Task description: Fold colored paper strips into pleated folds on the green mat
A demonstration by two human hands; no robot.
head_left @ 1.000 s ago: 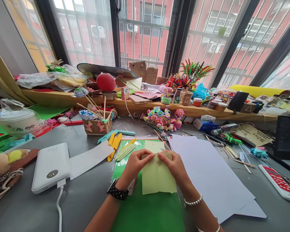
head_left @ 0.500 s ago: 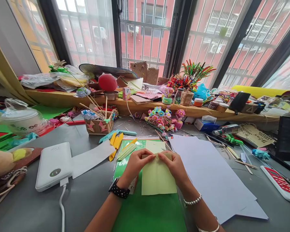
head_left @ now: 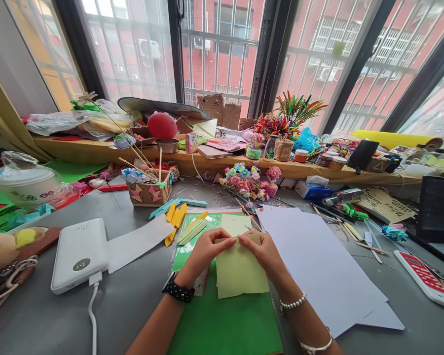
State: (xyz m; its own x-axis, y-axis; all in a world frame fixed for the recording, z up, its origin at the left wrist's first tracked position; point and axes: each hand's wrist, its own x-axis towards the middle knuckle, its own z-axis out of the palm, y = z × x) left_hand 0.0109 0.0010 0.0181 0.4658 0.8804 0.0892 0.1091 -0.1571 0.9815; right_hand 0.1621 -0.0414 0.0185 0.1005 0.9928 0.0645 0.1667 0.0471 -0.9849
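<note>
A pale yellow-green sheet of paper [head_left: 241,273] hangs between my hands over a green folder [head_left: 222,325]. My left hand [head_left: 209,251] pinches its top edge near the middle, thumb toward me. Right beside it, my right hand [head_left: 264,251] pinches the same edge, the two thumbs almost touching. The fingers behind the paper are hidden. Another pale yellow-green piece of paper [head_left: 234,224] lies flat just beyond. Folded light green strips [head_left: 192,231] rest on the folder to the left, with folded yellow-orange paper pieces [head_left: 175,222] next to them.
White paper sheets [head_left: 314,266] lie to the right, and a calculator [head_left: 425,278] is farther right. On the left are a white power bank [head_left: 79,256] with its cable and a white paper strip [head_left: 138,244]. A decorated box [head_left: 150,192] and crocheted flowers [head_left: 244,182] stand behind.
The lower part of the held paper has shifted, and its bottom edge now shows a slight offset at the left. Both hands keep their pinch. The whole view has shifted slightly.
</note>
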